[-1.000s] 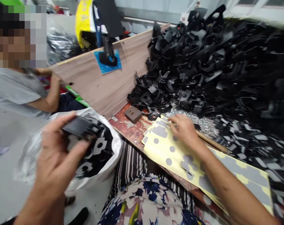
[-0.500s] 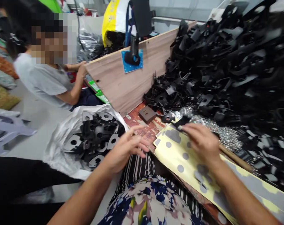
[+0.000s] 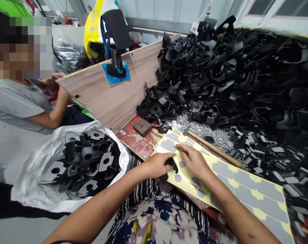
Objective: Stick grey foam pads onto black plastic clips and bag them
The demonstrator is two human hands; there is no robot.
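Note:
My left hand point(image 3: 156, 165) is closed around a black plastic part point(image 3: 172, 164), held just above the near left portion of a yellow backing sheet point(image 3: 185, 173) with grey stickers. My fingers hide much of the part. My right hand point(image 3: 194, 162) lies low over the same sheet, fingers stretched out and slightly apart. Its fingertips touch the sheet at the edge of a grey sticker point(image 3: 168, 145). Beneath the right wrist, a small dark-and-grey piece point(image 3: 198, 184) rests on the sheet.
A hammer point(image 3: 214, 149) lies behind the sheet, beside silvery metal bits point(image 3: 194, 125). Black plastic parts point(image 3: 220, 74) pile up at the back right. A brown block point(image 3: 142, 127) sits near a wooden board point(image 3: 113, 98). A white sack point(image 3: 29, 183) holds more parts; a person point(image 3: 19, 101) sits left.
The black part has passed from my right hand to my left, which was empty and has moved right. My right hand now touches the sheet. The view has turned rightward.

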